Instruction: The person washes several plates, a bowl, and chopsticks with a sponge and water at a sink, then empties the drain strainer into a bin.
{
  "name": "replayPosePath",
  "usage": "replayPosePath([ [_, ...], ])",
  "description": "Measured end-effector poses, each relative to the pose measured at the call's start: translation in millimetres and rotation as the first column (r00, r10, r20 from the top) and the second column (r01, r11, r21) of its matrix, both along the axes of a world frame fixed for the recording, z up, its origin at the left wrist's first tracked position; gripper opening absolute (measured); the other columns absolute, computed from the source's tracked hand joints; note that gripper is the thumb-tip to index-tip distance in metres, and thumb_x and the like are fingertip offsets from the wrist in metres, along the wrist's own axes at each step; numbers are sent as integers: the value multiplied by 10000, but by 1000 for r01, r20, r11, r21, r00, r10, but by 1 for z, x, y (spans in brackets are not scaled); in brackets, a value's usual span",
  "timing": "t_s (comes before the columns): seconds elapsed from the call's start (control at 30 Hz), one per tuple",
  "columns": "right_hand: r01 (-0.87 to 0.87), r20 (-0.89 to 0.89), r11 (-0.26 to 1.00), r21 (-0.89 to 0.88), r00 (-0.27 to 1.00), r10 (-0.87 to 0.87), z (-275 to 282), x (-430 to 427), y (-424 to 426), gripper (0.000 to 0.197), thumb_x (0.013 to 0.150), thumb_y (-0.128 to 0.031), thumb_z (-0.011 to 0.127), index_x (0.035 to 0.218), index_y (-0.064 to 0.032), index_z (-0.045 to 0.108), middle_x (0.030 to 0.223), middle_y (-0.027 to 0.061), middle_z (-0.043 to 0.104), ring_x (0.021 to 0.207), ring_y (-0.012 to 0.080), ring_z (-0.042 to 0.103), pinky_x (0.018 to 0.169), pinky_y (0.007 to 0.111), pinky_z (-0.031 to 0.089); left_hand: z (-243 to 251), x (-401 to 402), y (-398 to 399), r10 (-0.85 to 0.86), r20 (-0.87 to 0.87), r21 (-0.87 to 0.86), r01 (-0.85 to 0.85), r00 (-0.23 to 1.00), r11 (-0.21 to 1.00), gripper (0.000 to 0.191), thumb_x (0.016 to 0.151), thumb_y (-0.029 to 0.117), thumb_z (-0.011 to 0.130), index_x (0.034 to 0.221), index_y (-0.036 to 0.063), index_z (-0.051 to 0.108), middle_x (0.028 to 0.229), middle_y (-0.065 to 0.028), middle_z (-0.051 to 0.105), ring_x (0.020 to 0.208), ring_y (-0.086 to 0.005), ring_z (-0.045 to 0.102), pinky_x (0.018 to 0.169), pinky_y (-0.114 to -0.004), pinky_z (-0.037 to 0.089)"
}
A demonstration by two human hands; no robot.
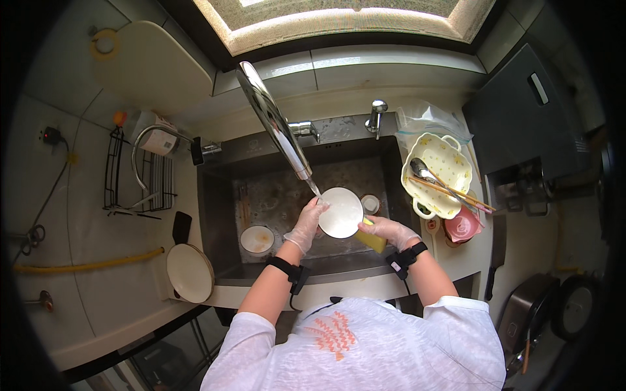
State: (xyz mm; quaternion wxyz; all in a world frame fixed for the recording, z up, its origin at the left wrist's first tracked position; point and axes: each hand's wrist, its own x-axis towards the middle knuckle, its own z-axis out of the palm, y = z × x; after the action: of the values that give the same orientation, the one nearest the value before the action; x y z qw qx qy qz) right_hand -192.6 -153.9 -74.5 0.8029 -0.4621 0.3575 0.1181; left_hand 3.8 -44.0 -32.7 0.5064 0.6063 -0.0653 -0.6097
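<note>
Both my hands wear clear plastic gloves. My left hand [309, 221] grips the left rim of a white bowl [341, 213], held above the sink [293, 210] under running water from the chrome faucet [276, 122]. On the bowl's lower right side, my right hand [389, 230] holds a yellow sponge [371, 240], with its fingertips close to the rim. Lower left in the sink lies a second white bowl [257, 239] with a brownish stain inside. A small white cup-like item [370, 204] sits behind the right hand. Chopsticks [244, 205] lie along the sink's left side.
Right of the sink, a scalloped dish [442, 190] carries chopsticks and a spoon, near a pink bowl [461, 226] and a plastic bag [430, 122]. Stacked plates [190, 273] and a black wire rack [139, 181] stand left. A knife [495, 254] lies far right.
</note>
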Motion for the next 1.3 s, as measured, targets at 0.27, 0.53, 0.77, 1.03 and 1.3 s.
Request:
replayPosePath([
  [0.27,-206,-254,749,-630,966,52,34,2,2,289,732,-265,647,946,-72,661,963,153,631,861,241,620,777,290,462,-7,-9,-1,124,19,0,-124,992,992,433,842,311,500,1219,113,424,1042,-40,541,876,-135,563,668,-287,498],
  [0.53,275,316,322,-906,945,81,66,66,38,313,722,-141,591,1027,-70,586,983,163,603,898,322,580,757,382,478,-17,-1,-6,282,199,-374,-193,939,907,411,894,227,477,1250,61,354,1070,-37,486,931,-116,493,764,-242,439],
  [0.77,340,149,-242,-908,805,574,17,85,14,298,716,-73,540,1012,-61,575,876,194,595,909,339,577,786,407,468,-46,41,14,36,422,-176,43,906,984,431,854,220,509,1215,29,371,1088,-72,498,929,-143,542,706,-272,500],
  [1.03,182,390,494,-850,848,359,37,84,52,330,717,-65,571,1043,-106,542,917,203,583,842,312,598,748,374,488,-27,13,11,340,290,-328,-241,894,913,359,765,76,543,1107,-8,480,1017,-75,545,911,-148,524,776,-249,445],
  [1.3,15,109,257,-966,929,353,34,59,37,282,719,-65,624,997,-51,577,792,82,633,739,244,623,692,305,482,0,-10,-15,199,353,-392,-49,914,919,546,809,188,569,1284,20,359,1188,-114,456,1085,-184,445,928,-297,363],
])
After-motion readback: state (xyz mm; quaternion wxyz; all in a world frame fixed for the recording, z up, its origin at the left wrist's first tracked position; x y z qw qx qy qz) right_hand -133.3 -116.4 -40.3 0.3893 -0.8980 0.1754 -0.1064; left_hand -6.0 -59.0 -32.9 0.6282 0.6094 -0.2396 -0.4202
